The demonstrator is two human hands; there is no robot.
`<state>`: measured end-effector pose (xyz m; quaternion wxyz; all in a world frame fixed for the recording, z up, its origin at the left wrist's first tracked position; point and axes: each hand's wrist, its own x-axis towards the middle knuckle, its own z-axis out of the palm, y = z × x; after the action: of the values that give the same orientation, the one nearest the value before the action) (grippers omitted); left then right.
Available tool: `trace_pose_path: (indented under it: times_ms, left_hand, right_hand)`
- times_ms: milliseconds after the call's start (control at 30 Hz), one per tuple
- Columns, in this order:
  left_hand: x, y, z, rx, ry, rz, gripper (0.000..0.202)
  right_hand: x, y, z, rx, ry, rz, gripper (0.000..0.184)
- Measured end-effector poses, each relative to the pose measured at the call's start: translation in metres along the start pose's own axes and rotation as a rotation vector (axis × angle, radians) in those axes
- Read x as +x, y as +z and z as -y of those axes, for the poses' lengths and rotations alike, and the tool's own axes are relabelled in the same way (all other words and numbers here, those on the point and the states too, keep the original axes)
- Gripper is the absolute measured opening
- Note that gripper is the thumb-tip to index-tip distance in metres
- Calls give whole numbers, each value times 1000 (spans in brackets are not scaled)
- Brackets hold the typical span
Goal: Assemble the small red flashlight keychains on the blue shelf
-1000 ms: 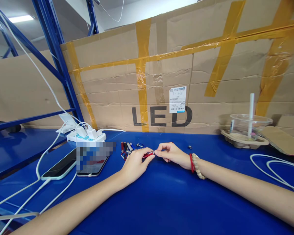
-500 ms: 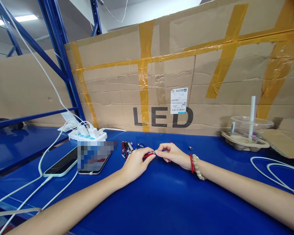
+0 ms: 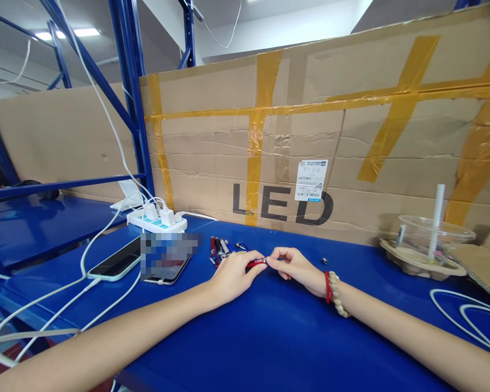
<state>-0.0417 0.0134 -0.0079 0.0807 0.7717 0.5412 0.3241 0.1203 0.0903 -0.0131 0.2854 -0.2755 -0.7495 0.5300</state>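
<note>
My left hand point(image 3: 237, 275) is closed around a slim red tube point(image 3: 256, 262), held low over the blue surface, with its silver end pointing right. Thumb and fingers of my right hand point(image 3: 292, 265) pinch at that silver end; exactly what they grip is too small to make out. Beyond my left hand lie several slim tubes point(image 3: 217, 247) in red, black, silver and blue, partly hidden by the hand. A small dark ring-like piece point(image 3: 240, 246) lies near them. To the right of my right hand sits a tiny shiny metal piece point(image 3: 324, 261).
Two phones, one in a pale case point(image 3: 116, 261) and one dark point(image 3: 167, 272), lie at left, near a white power strip point(image 3: 157, 222) with cables. A big cardboard box point(image 3: 212, 158) stands behind. At right are a clear cup point(image 3: 416, 231) in a carton holder and a coiled white cable point(image 3: 453, 305).
The camera view has shifted, so the scene appears further right and mostly slightly lower. Both hands stay together at the red tube with nearly the same grip.
</note>
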Motion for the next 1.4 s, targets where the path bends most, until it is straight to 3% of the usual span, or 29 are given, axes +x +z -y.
trace_pose_path:
  times_ms: [1000, 1400]
  left_hand:
    - [0, -2, -3, -21, -21, 3, 28]
    - [1, 0, -1, -58, -34, -15, 25]
  right_hand:
    - [-1, 1, 6, 12, 42, -22, 45]
    - [1, 0, -1, 10, -13, -19, 42]
